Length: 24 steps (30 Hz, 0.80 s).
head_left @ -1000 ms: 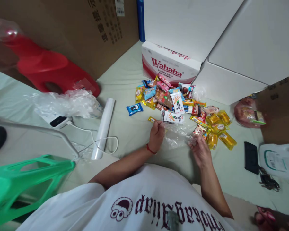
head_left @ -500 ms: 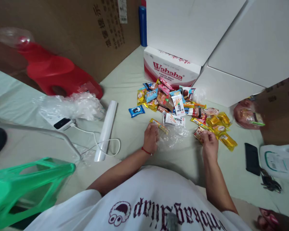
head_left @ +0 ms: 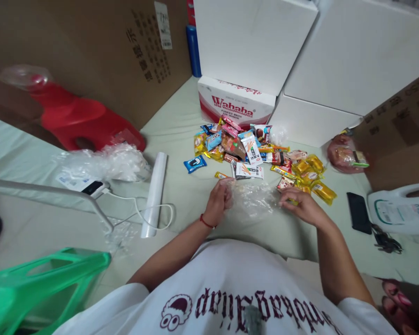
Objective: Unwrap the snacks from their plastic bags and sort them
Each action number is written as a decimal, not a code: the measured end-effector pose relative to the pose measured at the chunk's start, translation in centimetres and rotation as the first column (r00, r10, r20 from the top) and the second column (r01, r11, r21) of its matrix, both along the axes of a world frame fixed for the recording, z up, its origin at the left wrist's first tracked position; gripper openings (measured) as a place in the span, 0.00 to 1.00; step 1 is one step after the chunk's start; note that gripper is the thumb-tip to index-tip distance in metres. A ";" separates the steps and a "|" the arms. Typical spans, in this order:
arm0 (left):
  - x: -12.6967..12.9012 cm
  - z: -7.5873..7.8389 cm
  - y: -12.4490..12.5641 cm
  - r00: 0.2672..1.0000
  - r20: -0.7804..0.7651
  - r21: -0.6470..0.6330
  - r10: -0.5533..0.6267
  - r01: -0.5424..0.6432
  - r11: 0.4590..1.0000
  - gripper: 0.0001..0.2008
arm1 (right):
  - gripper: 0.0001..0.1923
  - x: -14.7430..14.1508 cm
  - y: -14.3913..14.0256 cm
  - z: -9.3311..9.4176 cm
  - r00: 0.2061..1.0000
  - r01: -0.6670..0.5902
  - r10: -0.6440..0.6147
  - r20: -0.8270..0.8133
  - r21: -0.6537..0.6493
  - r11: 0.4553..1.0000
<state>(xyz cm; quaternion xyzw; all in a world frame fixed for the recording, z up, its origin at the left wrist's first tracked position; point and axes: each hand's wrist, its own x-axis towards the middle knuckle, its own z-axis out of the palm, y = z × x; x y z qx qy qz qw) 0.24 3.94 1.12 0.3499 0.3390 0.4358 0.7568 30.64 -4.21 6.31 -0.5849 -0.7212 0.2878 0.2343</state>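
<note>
My left hand (head_left: 219, 201) is closed on the left side of a crumpled clear plastic bag (head_left: 254, 200). A narrow yellow snack packet (head_left: 222, 175) shows just beyond its fingertips. At the bag's other edge, my right hand (head_left: 298, 204) pinches the plastic; a bit of yellow shows by its fingers, too small to name. Just past that hand lie a brown-and-white snack packet (head_left: 285, 183) and several shiny yellow packets (head_left: 309, 170). A heap of mixed wrapped snacks (head_left: 233, 144) spreads beyond the bag, with white snack packets (head_left: 250, 170) at its near side.
Behind the snacks stands a Wahaba-type white and red carton (head_left: 235, 104). To the left are a white roll (head_left: 155, 195), a cable, bunched plastic (head_left: 104, 163) and a red jug (head_left: 84, 116). A black phone (head_left: 358, 212), keys (head_left: 387, 239) and a white jug (head_left: 401, 209) lie right.
My right hand has moved left from the brown-and-white packet to the plastic bag's edge. My left hand stays at the bag. The camera view has shifted slightly.
</note>
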 end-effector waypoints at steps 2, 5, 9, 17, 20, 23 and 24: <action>-0.4 -0.2 0.1 1.000 0.003 -0.032 0.005 -0.005 0.999 0.30 | 0.14 0.7 -1.0 0.8 0.996 0.073 -0.073 -0.056 0.009 0.997; -0.2 -0.2 -0.3 1.000 0.002 -0.053 -0.009 0.010 0.999 0.30 | 0.14 -1.1 -1.9 1.4 0.978 0.181 -0.164 -0.130 0.134 0.974; 0.8 0.7 -1.3 0.998 0.009 -0.019 -0.057 0.057 0.998 0.31 | 0.37 -6.0 -1.2 -0.2 0.985 0.172 -0.163 -0.062 0.178 0.969; -0.2 1.0 -2.4 0.956 -0.214 0.171 -0.203 0.241 0.955 0.34 | 0.17 -2.2 -0.9 3.0 0.952 0.204 -0.214 -0.217 -0.068 0.977; -0.4 -0.1 -3.6 0.866 -0.267 0.135 -0.424 0.469 0.873 0.36 | 0.21 0.8 0.0 6.1 0.924 0.120 -0.226 -0.310 -0.326 0.938; -0.2 -1.4 -4.6 0.851 -0.261 -0.011 -0.455 0.468 0.883 0.33 | 0.20 1.7 3.2 5.8 0.948 0.034 -0.174 -0.266 -0.460 0.887; -0.1 -1.8 -4.7 0.867 -0.283 -0.074 -0.411 0.407 0.910 0.32 | 0.18 1.6 4.7 5.1 0.969 0.035 -0.146 -0.198 -0.477 0.878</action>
